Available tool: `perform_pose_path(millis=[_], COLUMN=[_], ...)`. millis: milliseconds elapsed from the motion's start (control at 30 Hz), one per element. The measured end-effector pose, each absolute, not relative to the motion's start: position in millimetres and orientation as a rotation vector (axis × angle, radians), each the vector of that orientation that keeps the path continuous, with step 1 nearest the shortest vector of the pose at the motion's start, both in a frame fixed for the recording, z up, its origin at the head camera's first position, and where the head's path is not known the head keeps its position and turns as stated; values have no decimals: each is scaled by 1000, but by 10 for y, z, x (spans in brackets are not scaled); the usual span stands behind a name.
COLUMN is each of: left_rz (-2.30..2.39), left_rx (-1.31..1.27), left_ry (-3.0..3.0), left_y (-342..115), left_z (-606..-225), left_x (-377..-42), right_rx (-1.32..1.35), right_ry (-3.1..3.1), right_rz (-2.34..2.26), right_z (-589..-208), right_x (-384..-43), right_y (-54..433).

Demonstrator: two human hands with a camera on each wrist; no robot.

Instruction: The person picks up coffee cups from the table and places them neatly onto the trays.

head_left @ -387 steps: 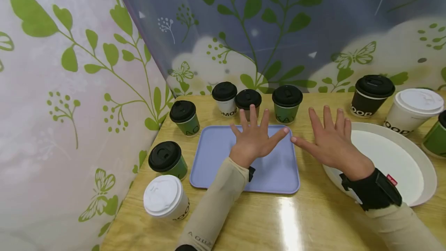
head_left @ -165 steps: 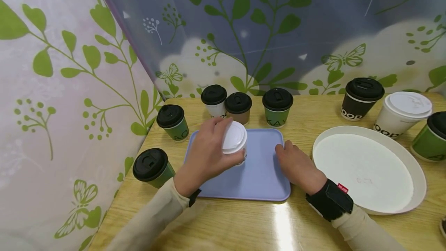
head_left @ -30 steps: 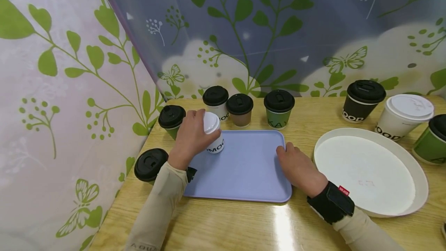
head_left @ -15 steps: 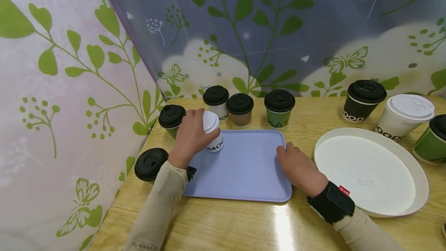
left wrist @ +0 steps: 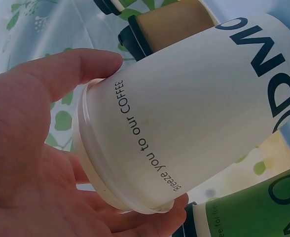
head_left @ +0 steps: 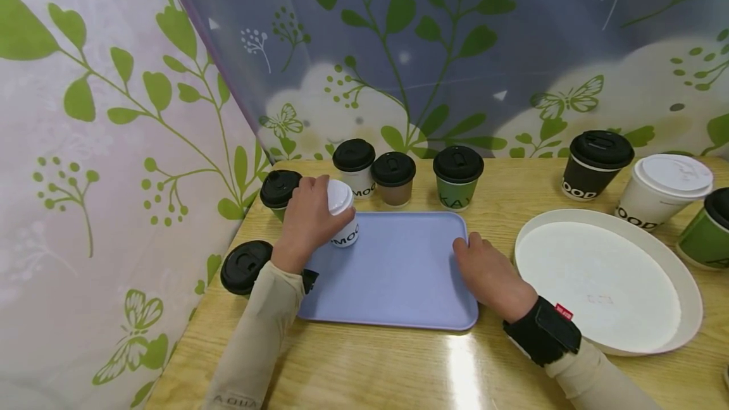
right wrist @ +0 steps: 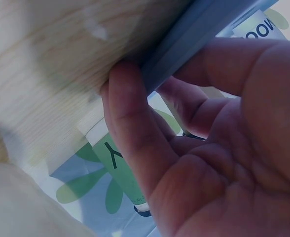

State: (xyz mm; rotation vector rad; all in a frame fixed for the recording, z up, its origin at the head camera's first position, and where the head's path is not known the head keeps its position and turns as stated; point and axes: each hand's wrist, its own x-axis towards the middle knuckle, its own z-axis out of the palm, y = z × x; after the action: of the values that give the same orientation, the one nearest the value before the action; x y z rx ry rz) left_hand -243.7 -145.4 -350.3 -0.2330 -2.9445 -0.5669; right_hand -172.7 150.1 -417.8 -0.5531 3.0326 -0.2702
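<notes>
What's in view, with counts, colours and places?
Table: one, wooden, foreground
Lilac tray: one, centre
White tray: one, right
Held cup: one, white, lilac tray's far left corner
Green cups: four, two left, back centre, far right
Other white cups: two, back centre, back right
Brown cup: one, back centre
Black cup: one, back right
Lids: seven black, two white, atop cups
Walls: two, blue behind, pale left
Cropped object: one, dark, right edge
Sleeves: two, beige, forearms
Wristbands: two, black, wrists
Left hand: one, gripping held cup
Right hand: one, gripping lilac tray
</notes>
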Motion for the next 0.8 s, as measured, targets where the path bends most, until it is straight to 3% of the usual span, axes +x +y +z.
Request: perform_pose_path(millis=[800], left_rz=[-526], left_rx=[-193], left_ry=[-2985], left_y=[-1504], left_z=[-3518], left_x=[-2479], right_rx=[-547], right_ry=[3025], right_rz=[-262], right_z=[-4181], right_x=[-1726], right_y=[1497])
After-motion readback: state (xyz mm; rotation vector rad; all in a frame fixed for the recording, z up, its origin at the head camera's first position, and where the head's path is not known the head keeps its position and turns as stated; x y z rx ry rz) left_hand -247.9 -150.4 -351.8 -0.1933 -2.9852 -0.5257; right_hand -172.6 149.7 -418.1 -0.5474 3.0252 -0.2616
